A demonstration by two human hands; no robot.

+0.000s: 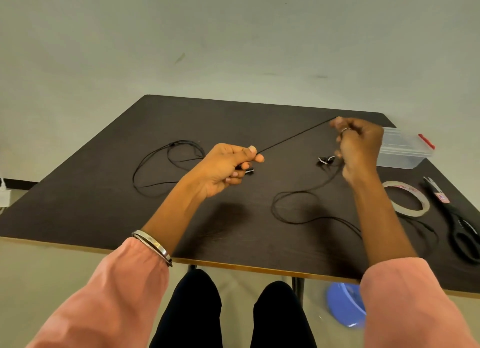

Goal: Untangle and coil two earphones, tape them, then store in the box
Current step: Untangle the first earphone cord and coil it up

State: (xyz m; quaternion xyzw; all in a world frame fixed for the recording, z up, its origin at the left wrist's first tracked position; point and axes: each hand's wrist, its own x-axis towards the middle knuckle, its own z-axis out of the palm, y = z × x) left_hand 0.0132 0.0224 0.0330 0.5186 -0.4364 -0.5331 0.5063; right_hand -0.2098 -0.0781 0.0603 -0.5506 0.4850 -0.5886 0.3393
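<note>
Right now I hold a black earphone cord (296, 135) taut between my 2 hands, above the dark table (104, 191). Its straight stretch runs on a slant, low at my left hand (226, 167) and rising toward the far right to my right hand (357, 145). My left thumb and curled fingers pinch the cord, with an earbud (248, 170) showing under them. My right fingers are curled round the upper end, and the rest of that cord drops from this hand past 2 earbuds (326, 160) into loose loops on the table. A second earphone (166, 165) lies in open loops at the far left, well apart from my hands. To the right sit a clear box (405, 150) with a red latch, a tape roll (407, 198) whose red print is too blurred to read, and black scissors (457, 223) lying lengthwise toward me; their small label is unreadable.
</note>
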